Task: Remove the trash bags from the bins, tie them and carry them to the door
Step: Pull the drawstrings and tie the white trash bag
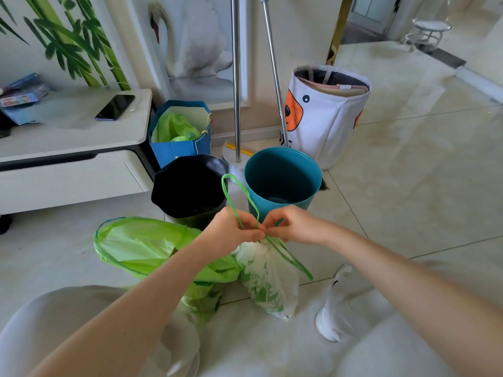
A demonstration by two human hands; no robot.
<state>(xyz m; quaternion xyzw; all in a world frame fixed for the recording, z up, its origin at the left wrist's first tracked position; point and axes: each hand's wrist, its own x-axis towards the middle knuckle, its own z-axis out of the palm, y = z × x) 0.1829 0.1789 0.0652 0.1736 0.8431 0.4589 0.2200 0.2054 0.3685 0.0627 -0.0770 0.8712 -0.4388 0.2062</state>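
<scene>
Step in hand, as judged: tying. The open bright green drawstring trash bag [141, 246] is lying untied on the pale tiled floor [408, 186], left of the work. The empty teal plastic bin [283, 180] and the black-lined bin [189, 186] are standing just behind. The small translucent green-printed trash bag [268, 278] is hanging between the knees, neck gathered shut. The left hand [234, 232] and right hand [294, 227] are both pinching its thin green drawstring [239, 191], looping a knot. Next move probably calls for pulling the loop snug.
</scene>
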